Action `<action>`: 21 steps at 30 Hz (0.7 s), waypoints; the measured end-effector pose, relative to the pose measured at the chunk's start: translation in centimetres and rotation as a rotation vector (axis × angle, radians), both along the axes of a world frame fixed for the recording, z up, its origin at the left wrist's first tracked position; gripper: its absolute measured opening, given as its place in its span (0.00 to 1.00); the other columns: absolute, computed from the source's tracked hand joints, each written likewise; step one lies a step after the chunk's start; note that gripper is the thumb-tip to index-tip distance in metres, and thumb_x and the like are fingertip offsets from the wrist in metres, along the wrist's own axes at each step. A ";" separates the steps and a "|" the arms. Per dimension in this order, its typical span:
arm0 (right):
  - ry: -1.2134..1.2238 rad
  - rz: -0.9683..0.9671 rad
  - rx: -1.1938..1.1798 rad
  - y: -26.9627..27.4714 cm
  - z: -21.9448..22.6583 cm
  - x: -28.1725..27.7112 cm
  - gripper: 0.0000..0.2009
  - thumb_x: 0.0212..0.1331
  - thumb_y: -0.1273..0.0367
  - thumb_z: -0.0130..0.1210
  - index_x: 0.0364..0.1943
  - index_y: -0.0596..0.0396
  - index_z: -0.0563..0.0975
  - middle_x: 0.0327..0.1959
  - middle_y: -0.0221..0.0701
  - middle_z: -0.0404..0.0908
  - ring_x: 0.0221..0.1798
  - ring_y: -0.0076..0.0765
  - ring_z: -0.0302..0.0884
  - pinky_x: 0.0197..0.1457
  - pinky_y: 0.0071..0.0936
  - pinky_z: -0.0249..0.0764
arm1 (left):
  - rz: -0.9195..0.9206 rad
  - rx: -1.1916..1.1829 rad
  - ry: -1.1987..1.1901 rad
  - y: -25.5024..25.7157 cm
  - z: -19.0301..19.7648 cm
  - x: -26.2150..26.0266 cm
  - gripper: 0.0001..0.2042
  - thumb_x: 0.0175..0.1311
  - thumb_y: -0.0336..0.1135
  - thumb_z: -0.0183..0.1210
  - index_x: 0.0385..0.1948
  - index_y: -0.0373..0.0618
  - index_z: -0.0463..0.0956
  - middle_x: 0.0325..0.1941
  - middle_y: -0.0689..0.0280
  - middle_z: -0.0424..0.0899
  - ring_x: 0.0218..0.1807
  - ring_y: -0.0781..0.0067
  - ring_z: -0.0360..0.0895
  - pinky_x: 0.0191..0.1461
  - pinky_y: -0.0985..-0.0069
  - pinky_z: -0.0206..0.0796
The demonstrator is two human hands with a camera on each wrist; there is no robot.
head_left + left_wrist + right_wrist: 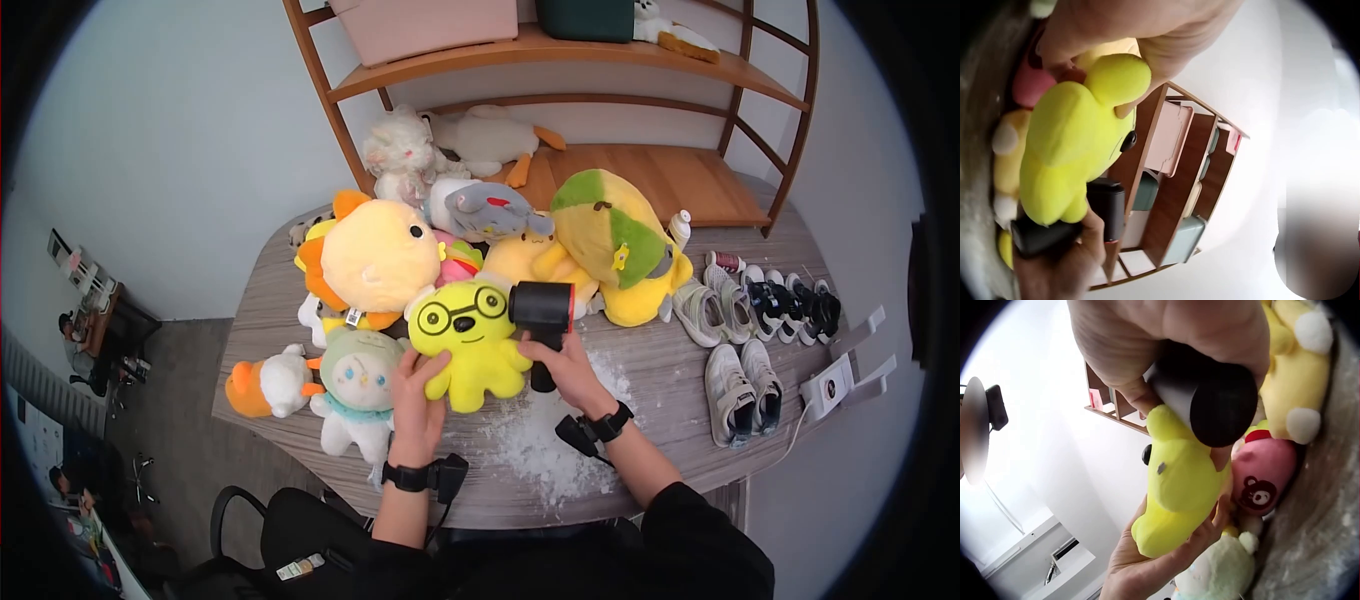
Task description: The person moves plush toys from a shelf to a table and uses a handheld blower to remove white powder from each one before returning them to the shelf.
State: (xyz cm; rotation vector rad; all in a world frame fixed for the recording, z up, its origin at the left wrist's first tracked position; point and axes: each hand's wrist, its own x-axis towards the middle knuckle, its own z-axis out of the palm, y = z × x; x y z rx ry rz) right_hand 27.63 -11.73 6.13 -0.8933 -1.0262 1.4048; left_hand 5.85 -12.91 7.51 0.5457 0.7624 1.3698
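Note:
A bright yellow plush bear (478,375) with embroidered glasses is held upright above the table, facing the head camera. My left hand (412,392) grips it by the side and arm. In my right hand (573,375) is the handle of a black hair dryer (536,306) with a red ring at one end. The dryer's barrel lies beside the bear's head, and the right thumb reaches the bear's other arm. From the right wrist, the round black handle end (1224,405) shows close to the bear (1179,481). A pale green plush (360,370) sits next to my left hand.
White flakes (560,455) cover the table under my hands. Several plush toys, including a large orange-finned one (380,255) and a green-and-yellow one (605,225), crowd the back. Shoes (735,390) and a white power strip (828,388) line the right side. A wooden shelf (640,180) stands behind.

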 end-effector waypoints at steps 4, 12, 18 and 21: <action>0.077 -0.117 0.158 2.4 2.3 0.3 0.12 0.54 0.76 0.61 0.43 0.55 0.76 0.40 0.24 0.77 0.45 0.21 0.74 0.52 0.24 0.71 | -0.042 0.215 -0.012 1.9 4.2 2.9 0.27 0.65 0.26 0.57 0.67 0.41 0.61 0.66 0.61 0.71 0.67 0.63 0.68 0.68 0.66 0.63; -0.033 -0.288 0.430 5.0 6.9 0.8 0.18 0.61 0.76 0.60 0.55 0.60 0.73 0.51 0.31 0.80 0.53 0.26 0.77 0.60 0.28 0.71 | 0.046 0.399 0.188 6.7 7.9 4.2 0.28 0.59 0.21 0.65 0.61 0.41 0.64 0.57 0.60 0.77 0.57 0.69 0.76 0.58 0.73 0.72; 0.003 -0.086 0.395 3.9 8.4 1.1 0.15 0.65 0.74 0.58 0.54 0.61 0.71 0.30 0.29 0.77 0.25 0.23 0.74 0.29 0.22 0.71 | 0.145 0.474 0.257 8.5 8.6 4.0 0.24 0.60 0.25 0.66 0.57 0.38 0.68 0.52 0.61 0.80 0.53 0.71 0.78 0.56 0.73 0.72; 0.029 -0.074 0.319 4.5 7.8 0.9 0.15 0.66 0.72 0.56 0.54 0.62 0.70 0.28 0.29 0.76 0.24 0.22 0.73 0.26 0.22 0.70 | 0.146 0.493 0.326 8.9 7.7 4.2 0.23 0.59 0.27 0.67 0.56 0.37 0.69 0.52 0.62 0.81 0.53 0.72 0.78 0.56 0.74 0.71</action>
